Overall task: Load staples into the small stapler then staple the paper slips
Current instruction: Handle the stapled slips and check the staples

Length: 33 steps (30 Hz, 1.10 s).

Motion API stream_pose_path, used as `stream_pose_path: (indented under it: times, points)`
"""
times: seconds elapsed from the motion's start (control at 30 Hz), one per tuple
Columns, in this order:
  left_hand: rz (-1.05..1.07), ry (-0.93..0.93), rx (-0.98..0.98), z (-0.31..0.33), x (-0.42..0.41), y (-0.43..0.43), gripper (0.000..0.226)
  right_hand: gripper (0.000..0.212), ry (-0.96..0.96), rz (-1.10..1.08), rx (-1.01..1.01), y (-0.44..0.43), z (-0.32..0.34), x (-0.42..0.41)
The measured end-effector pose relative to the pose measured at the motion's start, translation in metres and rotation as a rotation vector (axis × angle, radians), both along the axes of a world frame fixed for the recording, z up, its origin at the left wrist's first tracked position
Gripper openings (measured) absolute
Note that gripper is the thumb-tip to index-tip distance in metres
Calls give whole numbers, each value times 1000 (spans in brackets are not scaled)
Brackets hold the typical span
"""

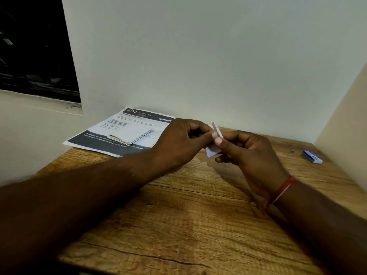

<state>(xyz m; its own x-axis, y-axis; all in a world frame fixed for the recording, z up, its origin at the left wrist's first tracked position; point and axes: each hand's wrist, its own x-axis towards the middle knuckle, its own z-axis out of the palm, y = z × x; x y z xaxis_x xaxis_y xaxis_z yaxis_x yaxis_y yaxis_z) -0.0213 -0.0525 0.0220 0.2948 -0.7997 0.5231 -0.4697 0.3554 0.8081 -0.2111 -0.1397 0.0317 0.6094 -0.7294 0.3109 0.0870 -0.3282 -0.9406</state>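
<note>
Fingers (200,133) of the left hand (178,143) pinch the top of a small white object (213,151), likely the stapler or a staple box, too blurred to tell, held above the wooden desk (178,215). Far left, folded paper slips (130,136) lie on a printed sheet (119,133). Right hand (250,153) grips the same object from below. A blue box (312,156) rests far right.

Small white stapler (211,150) held aloft, folded slips (130,136) flat
</note>
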Motion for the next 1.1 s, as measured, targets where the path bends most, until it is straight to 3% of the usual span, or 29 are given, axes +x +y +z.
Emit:
stream_pose_path:
  times: [0.1, 0.23, 0.4, 0.53, 0.9, 1.1]
  points:
    - [79, -107, -11, -2, 1, -1, 14, 13, -117, -11, 265, -2, 0, 3]
    - [148, -14, 17, -3, 5, -4, 45, 17, -215, -16, 424, -3, 0, 4]
    - [-18, 33, 144, -8, -1, -4, 19, 8, -140, -78, 376, -4, -2, 3]
    - [-81, 213, 154, -5, 3, -6, 10, 5, 31, -107, 285, -6, -4, 2]
    - [-117, 248, 130, -5, 2, -5, 30, 28, -60, 20, 351, -3, -4, 5]
    - [-102, 128, 184, -3, 3, -6, 28, 21, -65, 12, 277, 1, -7, 6]
